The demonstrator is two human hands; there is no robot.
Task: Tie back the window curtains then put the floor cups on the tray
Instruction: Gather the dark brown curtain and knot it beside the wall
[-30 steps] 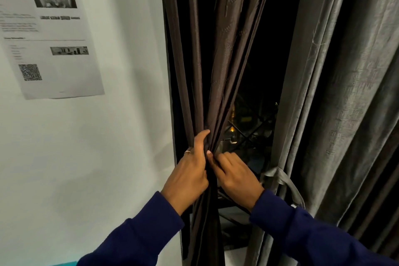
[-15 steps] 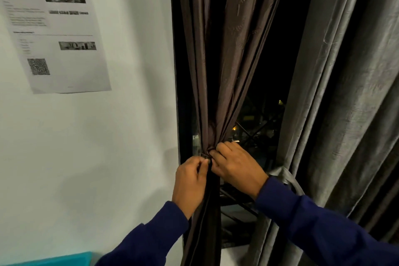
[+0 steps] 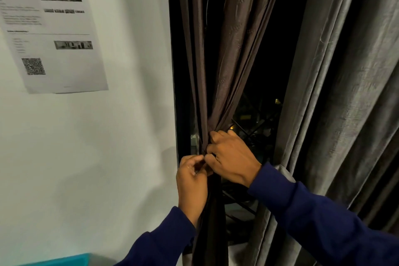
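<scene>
A dark brown curtain (image 3: 228, 49) hangs at the left side of the window, gathered into a narrow bunch at its waist. My right hand (image 3: 232, 157) grips the bunch from the right, fingers wrapped around the gathered fabric. My left hand (image 3: 191, 177) sits just below and left of it, fingertips pinched at the same gathered spot, where a thin tie may be hidden. A grey curtain (image 3: 345, 93) hangs on the right, with a pale tie-back band (image 3: 284, 171) around it behind my right sleeve. No cups or tray are in view.
A white wall (image 3: 108, 157) fills the left, with a printed sheet (image 3: 51, 28) bearing a QR code taped to it. A teal edge (image 3: 64, 260) shows at the bottom left. Dark window glass and a metal grille (image 3: 257, 127) lie between the curtains.
Both hands have slid down the brown curtain and drawn it into a tighter bunch. The left hand went from wrapping the fabric with thumb up to pinching at the gather.
</scene>
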